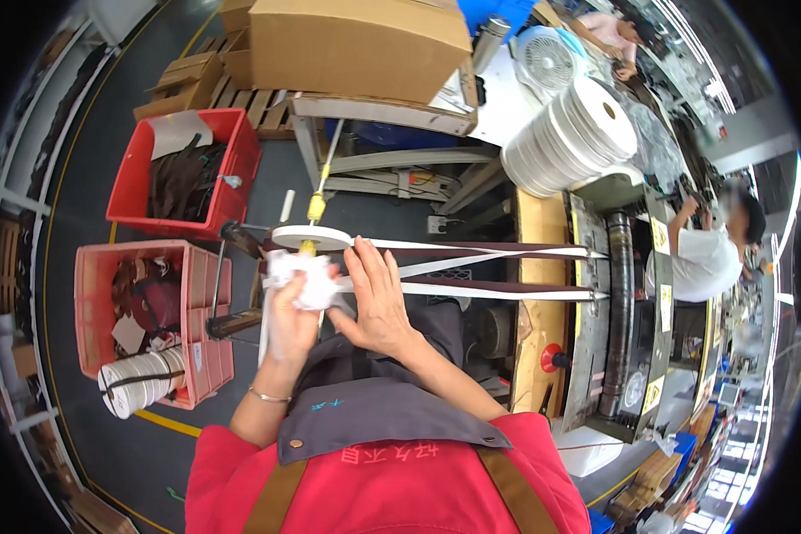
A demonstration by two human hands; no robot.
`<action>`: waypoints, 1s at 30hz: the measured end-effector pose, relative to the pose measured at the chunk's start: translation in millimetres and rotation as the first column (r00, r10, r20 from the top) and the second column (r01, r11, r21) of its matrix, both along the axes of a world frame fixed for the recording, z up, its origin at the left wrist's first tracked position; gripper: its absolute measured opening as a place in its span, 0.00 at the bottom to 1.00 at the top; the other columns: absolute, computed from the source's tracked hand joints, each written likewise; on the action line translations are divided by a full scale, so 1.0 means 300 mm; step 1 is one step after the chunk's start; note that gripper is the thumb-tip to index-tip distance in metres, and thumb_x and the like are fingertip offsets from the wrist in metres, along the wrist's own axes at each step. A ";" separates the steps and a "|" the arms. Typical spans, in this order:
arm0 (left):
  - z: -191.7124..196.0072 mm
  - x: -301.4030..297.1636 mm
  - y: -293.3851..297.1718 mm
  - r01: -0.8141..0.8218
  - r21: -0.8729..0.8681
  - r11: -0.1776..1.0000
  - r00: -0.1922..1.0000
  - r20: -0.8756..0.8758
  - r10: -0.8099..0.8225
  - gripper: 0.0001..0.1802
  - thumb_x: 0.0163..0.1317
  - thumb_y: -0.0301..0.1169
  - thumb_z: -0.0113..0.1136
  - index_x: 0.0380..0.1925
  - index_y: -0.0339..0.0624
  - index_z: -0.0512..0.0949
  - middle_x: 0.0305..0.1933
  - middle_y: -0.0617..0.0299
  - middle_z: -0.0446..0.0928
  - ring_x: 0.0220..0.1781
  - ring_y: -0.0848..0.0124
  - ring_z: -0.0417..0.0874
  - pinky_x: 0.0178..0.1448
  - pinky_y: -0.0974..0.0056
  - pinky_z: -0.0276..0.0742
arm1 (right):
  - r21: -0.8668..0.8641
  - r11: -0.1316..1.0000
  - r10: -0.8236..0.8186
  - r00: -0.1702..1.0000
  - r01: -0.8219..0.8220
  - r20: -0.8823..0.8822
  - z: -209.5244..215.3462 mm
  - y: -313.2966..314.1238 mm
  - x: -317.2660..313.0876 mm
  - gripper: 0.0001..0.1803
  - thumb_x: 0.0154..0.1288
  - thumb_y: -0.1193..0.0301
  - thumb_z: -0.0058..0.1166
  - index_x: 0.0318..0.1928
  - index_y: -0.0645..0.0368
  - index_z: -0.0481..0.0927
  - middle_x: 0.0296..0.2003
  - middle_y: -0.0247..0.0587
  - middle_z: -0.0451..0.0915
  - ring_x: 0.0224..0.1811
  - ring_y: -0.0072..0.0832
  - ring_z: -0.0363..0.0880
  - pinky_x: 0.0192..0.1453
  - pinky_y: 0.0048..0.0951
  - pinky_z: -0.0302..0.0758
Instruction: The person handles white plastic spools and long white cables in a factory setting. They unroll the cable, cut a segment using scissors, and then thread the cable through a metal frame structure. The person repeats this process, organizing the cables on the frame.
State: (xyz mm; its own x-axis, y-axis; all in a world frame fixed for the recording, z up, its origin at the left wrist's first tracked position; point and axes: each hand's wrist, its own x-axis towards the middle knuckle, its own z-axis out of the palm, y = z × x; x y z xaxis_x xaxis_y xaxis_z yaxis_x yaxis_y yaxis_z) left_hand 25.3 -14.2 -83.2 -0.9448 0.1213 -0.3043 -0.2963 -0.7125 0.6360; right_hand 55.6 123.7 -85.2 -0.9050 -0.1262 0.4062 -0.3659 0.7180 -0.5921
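Note:
My left hand (289, 311) is closed round a crumpled white bunch (310, 278), blurred, which looks like tape or thin cloth. Just right of it, my right hand (378, 301) has its fingers stretched out and close together, pointing away from me. Its fingertips are by the edge of a white disc (311, 237) mounted on a rod with yellow fittings (316, 208). White strips (463, 289) and dark maroon strips (507, 250) run from beside my right hand to a machine (596, 311) on the right. Whether the right palm touches a strip, I cannot tell.
Two crates, a red one (247, 147) and a pink one (205, 311), stand on the left with dark scraps inside. A large cardboard box (356, 44) sits on a bench ahead. Several white rolls (561, 138) lie at the far right, near a co-worker (703, 254).

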 end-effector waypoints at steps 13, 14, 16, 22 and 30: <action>0.253 0.025 -0.058 0.733 0.008 0.681 0.587 -0.512 -0.626 0.19 0.59 0.44 0.49 0.22 0.39 0.72 0.17 0.53 0.74 0.26 0.57 0.79 0.43 0.51 0.72 | 0.069 0.994 0.054 0.945 -0.080 0.322 -0.027 0.068 -0.072 0.08 0.59 0.67 0.45 0.32 0.59 0.68 0.18 0.46 0.73 0.22 0.46 0.74 0.24 0.44 0.68; 0.225 -0.021 -0.062 0.878 -0.167 0.448 0.327 -0.474 -0.817 0.16 0.57 0.40 0.50 0.25 0.36 0.73 0.20 0.51 0.75 0.29 0.56 0.79 0.44 0.52 0.72 | 0.060 0.993 0.085 0.957 -0.106 0.279 -0.009 0.068 -0.092 0.09 0.60 0.66 0.44 0.31 0.60 0.68 0.16 0.47 0.72 0.22 0.46 0.74 0.24 0.44 0.68; 0.141 -0.075 -0.049 0.755 -0.637 0.155 -0.016 -0.254 -0.967 0.12 0.51 0.31 0.51 0.30 0.32 0.74 0.25 0.47 0.76 0.34 0.53 0.79 0.44 0.55 0.73 | 0.101 0.987 0.091 0.958 -0.122 0.270 0.028 0.081 -0.123 0.10 0.60 0.66 0.44 0.30 0.60 0.69 0.17 0.47 0.73 0.22 0.47 0.74 0.24 0.44 0.68; -0.032 -0.179 -0.028 0.057 -0.605 0.794 0.863 -0.369 -0.344 0.22 0.55 0.23 0.45 0.53 0.37 0.65 0.44 0.51 0.73 0.38 0.59 0.78 0.42 0.60 0.74 | 0.081 0.982 0.151 0.970 -0.169 0.191 0.102 0.075 -0.034 0.09 0.56 0.67 0.48 0.27 0.60 0.68 0.19 0.46 0.75 0.22 0.42 0.76 0.26 0.41 0.69; 0.165 -0.168 -0.049 0.725 -0.540 0.428 0.267 -0.353 -0.897 0.18 0.50 0.29 0.54 0.43 0.35 0.69 0.27 0.53 0.75 0.26 0.60 0.78 0.32 0.58 0.73 | 0.046 0.998 -0.039 0.987 0.032 0.158 -0.019 0.132 -0.083 0.04 0.51 0.72 0.48 0.29 0.59 0.73 0.17 0.45 0.75 0.23 0.42 0.76 0.29 0.40 0.70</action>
State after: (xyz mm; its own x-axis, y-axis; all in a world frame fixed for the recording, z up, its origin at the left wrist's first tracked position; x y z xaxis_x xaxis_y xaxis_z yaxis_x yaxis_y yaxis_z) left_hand -25.0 -28.8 -33.7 -0.3575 0.9332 0.0350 -0.1910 -0.1098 0.9754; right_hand 30.9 163.2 -90.8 -0.9620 -0.1072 0.2513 -0.2432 0.7553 -0.6086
